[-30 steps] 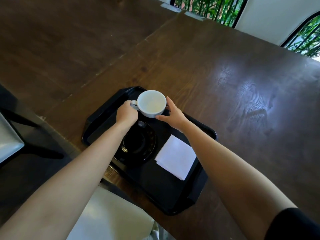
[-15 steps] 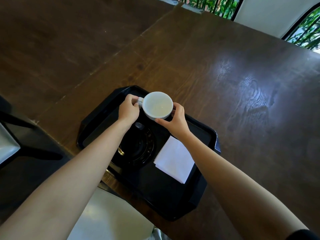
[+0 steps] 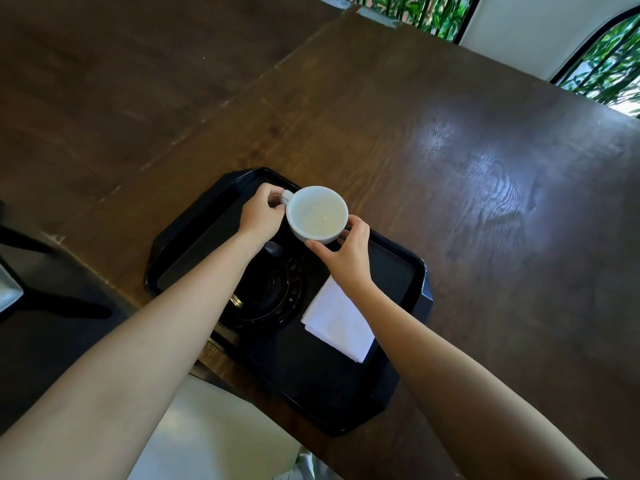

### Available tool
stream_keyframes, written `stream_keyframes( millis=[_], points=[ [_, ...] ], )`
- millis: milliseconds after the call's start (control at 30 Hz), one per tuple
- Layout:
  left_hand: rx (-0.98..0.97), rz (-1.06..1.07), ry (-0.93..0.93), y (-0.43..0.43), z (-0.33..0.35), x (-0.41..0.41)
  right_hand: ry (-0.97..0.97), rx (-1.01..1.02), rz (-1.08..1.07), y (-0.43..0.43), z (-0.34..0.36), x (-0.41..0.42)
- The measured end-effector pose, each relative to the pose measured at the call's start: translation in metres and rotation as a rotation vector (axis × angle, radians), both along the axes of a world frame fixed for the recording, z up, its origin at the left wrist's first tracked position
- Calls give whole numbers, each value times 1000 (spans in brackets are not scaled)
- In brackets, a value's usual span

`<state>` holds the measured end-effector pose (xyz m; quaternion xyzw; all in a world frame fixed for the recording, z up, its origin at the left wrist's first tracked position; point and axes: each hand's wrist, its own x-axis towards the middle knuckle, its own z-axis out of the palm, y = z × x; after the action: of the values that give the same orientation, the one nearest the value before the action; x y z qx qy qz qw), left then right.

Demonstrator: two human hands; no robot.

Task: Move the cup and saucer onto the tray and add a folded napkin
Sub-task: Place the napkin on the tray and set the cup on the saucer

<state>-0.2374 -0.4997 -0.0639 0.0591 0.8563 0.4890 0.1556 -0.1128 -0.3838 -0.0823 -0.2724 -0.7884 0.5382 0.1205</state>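
Note:
A white cup (image 3: 317, 213) is held between both hands above the far side of a black tray (image 3: 394, 285). My left hand (image 3: 260, 213) pinches its handle. My right hand (image 3: 348, 252) cradles the cup's near right side. A black saucer (image 3: 268, 294) lies on the tray below and nearer to me, partly hidden by my left forearm, with a small spoon (image 3: 273, 248) at its far rim. A folded white napkin (image 3: 337, 322) lies on the tray to the right of the saucer.
The tray sits at the near edge of a dark wooden table (image 3: 485, 168). A second wooden tabletop (image 3: 104, 81) joins it at the left. A chair (image 3: 20, 292) stands at the far left below the table edge. Windows with greenery (image 3: 609, 64) lie beyond.
The cup has shifted slightly right and a little toward me over the tray, with both hands keeping hold. My right hand has closed further around its side.

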Motion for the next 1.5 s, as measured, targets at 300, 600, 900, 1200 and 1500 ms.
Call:
stream_keyframes(
  millis=[300,600,900,1200,1500],
  points=[
    [-154,-57,-34,-41,20,-5,-172,227,-12,-7,12,21],
    [-429,-201,-55,-127,6,40,-271,738,510,-52,8,60],
    [-383,-127,58,-130,-7,56,-281,727,507,-56,7,64],
    [-542,-165,294,-118,20,86,-270,613,403,-31,20,77],
    [-329,-520,323,-34,1,225,-575,731,569,-6,17,122]
  ],
)
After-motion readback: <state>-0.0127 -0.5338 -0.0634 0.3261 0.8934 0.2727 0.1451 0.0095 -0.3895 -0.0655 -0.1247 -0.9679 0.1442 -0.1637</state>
